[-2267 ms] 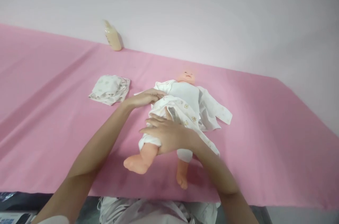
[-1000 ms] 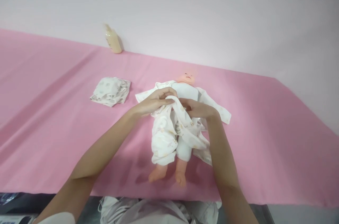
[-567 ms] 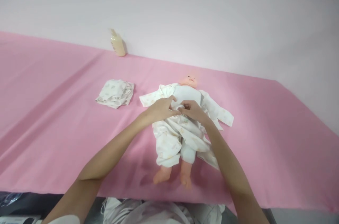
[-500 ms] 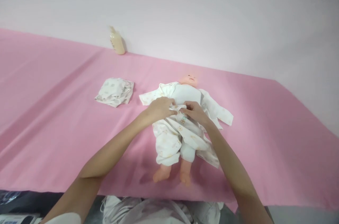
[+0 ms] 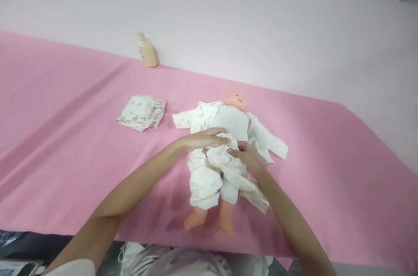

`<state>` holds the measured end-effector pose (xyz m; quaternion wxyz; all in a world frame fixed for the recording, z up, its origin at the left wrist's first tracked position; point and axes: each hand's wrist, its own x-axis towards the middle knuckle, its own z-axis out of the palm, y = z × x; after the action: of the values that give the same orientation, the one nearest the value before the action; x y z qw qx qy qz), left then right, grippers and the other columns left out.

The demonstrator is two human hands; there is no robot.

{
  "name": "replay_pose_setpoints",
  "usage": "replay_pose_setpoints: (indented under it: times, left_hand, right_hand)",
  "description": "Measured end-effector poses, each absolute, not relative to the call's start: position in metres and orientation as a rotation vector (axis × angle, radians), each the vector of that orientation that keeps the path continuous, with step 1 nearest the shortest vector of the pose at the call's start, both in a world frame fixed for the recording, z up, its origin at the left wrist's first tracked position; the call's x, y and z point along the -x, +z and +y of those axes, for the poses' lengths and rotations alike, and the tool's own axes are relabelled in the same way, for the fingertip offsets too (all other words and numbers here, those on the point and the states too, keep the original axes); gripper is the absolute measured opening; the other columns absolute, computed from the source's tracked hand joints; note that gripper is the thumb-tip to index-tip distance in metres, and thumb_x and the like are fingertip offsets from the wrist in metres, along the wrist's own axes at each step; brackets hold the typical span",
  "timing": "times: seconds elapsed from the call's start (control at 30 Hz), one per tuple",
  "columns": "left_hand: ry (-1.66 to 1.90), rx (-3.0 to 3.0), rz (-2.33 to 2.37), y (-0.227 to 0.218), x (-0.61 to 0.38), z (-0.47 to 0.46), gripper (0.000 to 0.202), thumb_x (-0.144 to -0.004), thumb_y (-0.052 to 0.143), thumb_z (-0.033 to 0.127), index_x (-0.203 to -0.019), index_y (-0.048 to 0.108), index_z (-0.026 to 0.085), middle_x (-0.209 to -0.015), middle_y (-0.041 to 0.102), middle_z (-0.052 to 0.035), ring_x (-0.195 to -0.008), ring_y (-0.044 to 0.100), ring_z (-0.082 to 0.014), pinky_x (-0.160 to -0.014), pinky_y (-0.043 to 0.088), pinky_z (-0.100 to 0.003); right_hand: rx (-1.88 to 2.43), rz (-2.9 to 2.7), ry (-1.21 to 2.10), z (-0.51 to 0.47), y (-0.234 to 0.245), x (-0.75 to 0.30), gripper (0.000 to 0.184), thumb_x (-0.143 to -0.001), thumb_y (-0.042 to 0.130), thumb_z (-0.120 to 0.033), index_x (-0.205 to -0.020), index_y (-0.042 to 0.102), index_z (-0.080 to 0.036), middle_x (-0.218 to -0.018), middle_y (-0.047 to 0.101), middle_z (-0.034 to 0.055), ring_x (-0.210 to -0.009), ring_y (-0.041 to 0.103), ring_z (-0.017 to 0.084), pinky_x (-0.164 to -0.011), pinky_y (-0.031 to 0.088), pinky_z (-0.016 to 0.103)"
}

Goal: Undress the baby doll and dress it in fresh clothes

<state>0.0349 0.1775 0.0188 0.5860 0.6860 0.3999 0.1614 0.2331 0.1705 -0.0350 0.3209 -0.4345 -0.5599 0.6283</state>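
Note:
A baby doll [image 5: 230,120] lies on its back with its head away from me and its bare feet toward me. Its white patterned top [image 5: 186,118] is spread with both sleeves out. White patterned baby pants [image 5: 205,182] cover one leg, while their other leg lies loose beside the doll's second leg. My left hand [image 5: 206,139] grips the bunched waist of the pants between thumb and fingers over the doll's belly. Opposite it, my right hand [image 5: 250,156] pinches the same cloth. Its fingertips are partly hidden in the folds.
A folded stack of patterned cloth [image 5: 142,112] rests left of the doll. A cream pump bottle [image 5: 148,52] stands against the white wall [image 5: 209,19] at the back. Pink cloth [image 5: 81,149] covers the table, with its near edge close to my body.
Both hands have shifted slightly toward me with the pants' waist. The cloth between them is more bunched, and my left fingers lie flatter across it.

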Motion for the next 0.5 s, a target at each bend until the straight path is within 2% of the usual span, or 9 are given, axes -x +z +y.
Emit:
replay_pose_setpoints:
  times: [0.1, 0.27, 0.33, 0.4, 0.5]
  left_hand:
    - [0.325, -1.799, 0.919, 0.018, -0.035, 0.177, 0.041, -0.074, 0.065, 0.047, -0.104, 0.059, 0.019, -0.095, 0.062, -0.003, -0.084, 0.059, -0.0191, -0.059, 0.041, -0.023]
    - [0.549, -1.801, 0.887, 0.008, -0.041, 0.181, 0.031, -0.081, 0.058, 0.045, -0.09, 0.059, 0.015, -0.088, 0.062, -0.0019, -0.086, 0.059, -0.0187, -0.072, 0.044, -0.026]
    - [0.625, -1.609, 0.833, 0.003, -0.044, 0.182, 0.031, -0.082, 0.058, 0.043, -0.097, 0.058, 0.016, -0.1, 0.062, -0.003, -0.098, 0.058, -0.0191, -0.081, 0.045, -0.027]
    - [0.626, -1.364, 0.79, -0.002, -0.047, 0.182, 0.037, -0.081, 0.061, 0.04, -0.109, 0.056, 0.017, -0.111, 0.061, -0.0051, -0.107, 0.056, -0.0199, -0.089, 0.045, -0.029]
    - [0.596, -1.112, 0.743, -0.006, -0.049, 0.182, 0.046, -0.078, 0.066, 0.039, -0.117, 0.054, 0.016, -0.115, 0.062, -0.0096, -0.106, 0.059, -0.0223, -0.089, 0.047, -0.033]
  right_hand:
    - [1.108, -1.272, 1.677, 0.174, -0.042, -0.241, 0.033, -0.058, 0.078, -0.042, -0.069, 0.059, -0.017, -0.061, 0.055, -0.002, -0.054, 0.046, 0.01, -0.052, 0.036, 0.024]
    - [0.982, -1.147, 1.817, 0.18, -0.048, -0.252, 0.039, -0.048, 0.081, -0.036, -0.076, 0.06, -0.018, -0.063, 0.056, -0.0029, -0.054, 0.047, 0.009, -0.052, 0.039, 0.022]
    - [0.977, -1.133, 1.837, 0.181, -0.049, -0.252, 0.042, -0.047, 0.081, -0.035, -0.08, 0.061, -0.018, -0.064, 0.057, -0.0028, -0.055, 0.048, 0.01, -0.052, 0.04, 0.022]
    - [0.996, -1.115, 1.832, 0.181, -0.049, -0.25, 0.039, -0.053, 0.08, -0.036, -0.083, 0.062, -0.019, -0.067, 0.058, -0.0019, -0.057, 0.051, 0.011, -0.054, 0.041, 0.022]
    - [1.02, -1.147, 1.794, 0.18, -0.049, -0.248, 0.038, -0.066, 0.074, -0.043, -0.093, 0.062, -0.019, -0.075, 0.062, 0.0008, -0.063, 0.055, 0.012, -0.057, 0.044, 0.023]
